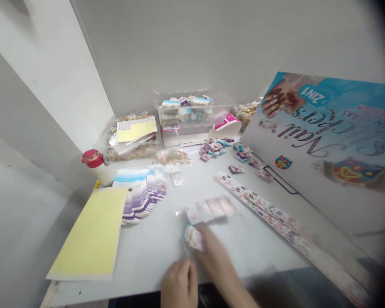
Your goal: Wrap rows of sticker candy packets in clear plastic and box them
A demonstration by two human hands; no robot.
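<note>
My right hand (pixel 211 252) reaches forward over the white table (pixel 160 252), its blurred fingers closed on a small patterned sticker packet (pixel 194 238). Just beyond it lies a clear sleeve holding a row of small packets (pixel 211 209). My left hand (pixel 179 283) rests at the table's near edge with its fingers curled in; what it holds, if anything, is hidden. A fanned stack of purple and blue cards (pixel 143 193) lies to the left.
A yellow sheet (pixel 93 235) lies at the front left, beside a red-capped bottle (pixel 94 163). Clear boxes and bags of small packets (pixel 186 113) stand at the back. A long strip of stickers (pixel 269 211) runs diagonally right. A large "Nail Stickers" poster (pixel 327 141) leans at right.
</note>
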